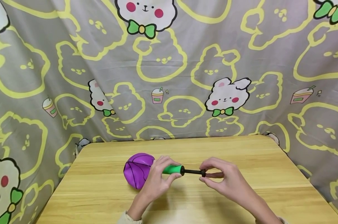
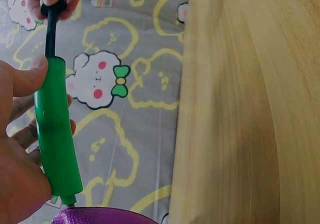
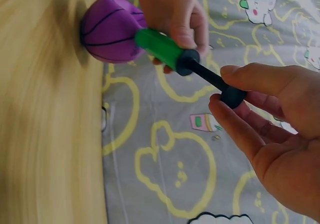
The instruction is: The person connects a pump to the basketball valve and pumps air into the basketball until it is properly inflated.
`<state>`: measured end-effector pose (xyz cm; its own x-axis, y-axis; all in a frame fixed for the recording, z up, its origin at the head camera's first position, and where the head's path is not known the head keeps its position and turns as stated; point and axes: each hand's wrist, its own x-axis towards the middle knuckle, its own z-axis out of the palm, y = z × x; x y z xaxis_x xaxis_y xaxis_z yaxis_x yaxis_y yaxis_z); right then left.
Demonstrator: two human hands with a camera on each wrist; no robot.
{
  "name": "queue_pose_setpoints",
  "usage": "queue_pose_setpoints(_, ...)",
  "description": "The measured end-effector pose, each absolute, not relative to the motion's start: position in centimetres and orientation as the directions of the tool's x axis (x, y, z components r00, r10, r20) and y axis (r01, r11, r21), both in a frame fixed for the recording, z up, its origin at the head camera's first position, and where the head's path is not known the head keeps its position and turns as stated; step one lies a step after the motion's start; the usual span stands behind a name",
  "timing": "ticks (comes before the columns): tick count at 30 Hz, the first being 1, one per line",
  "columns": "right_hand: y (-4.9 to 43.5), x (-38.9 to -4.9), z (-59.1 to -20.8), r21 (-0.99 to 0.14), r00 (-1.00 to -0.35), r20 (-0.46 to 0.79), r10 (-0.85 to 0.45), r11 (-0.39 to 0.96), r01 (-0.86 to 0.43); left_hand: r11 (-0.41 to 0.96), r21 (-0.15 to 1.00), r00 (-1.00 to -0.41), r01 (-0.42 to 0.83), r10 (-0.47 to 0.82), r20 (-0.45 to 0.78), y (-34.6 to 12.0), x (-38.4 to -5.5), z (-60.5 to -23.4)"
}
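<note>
A green hand pump (image 1: 172, 169) lies across the middle of the head view, gripped round its barrel by my left hand (image 1: 159, 179). Its black rod (image 1: 192, 171) is drawn partly out to the right. My right hand (image 1: 227, 177) pinches the black knob (image 3: 233, 97) at the rod's end between thumb and fingers. At the barrel's other end, a short nozzle (image 2: 68, 201) meets a purple ball (image 1: 136, 171) with black lines. The ball is dented and partly hidden behind my left hand in the head view.
The light wooden table (image 1: 102, 199) stretches beneath both hands. A grey curtain (image 1: 171, 77) with yellow outlines and white cartoon animals hangs behind the table and along its sides.
</note>
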<state>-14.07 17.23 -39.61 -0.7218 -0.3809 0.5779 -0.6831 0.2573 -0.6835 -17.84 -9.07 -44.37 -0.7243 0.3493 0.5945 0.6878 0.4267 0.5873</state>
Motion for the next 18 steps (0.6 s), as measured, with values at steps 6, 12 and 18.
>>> queue_pose_setpoints(6,19.1,-13.4,-38.5,-0.704,-0.75,0.549,-0.369,0.28,-0.653,0.425,0.573,-0.71,0.7,0.325,0.625,-9.5,-18.0,-44.4)
queue_pose_setpoints(12,20.7,-13.1,-38.0,-0.695,-0.733,0.555,-0.393,0.266,-0.668,0.409,0.569,-0.697,0.713,0.328,0.638,-9.6,-18.0,-44.3)
queue_pose_setpoints(18,20.7,-13.1,-38.2,-0.685,-0.715,0.591,-0.375,0.234,-0.689,0.394,0.543,-0.665,0.741,0.324,0.673,-9.4,-18.1,-44.2)
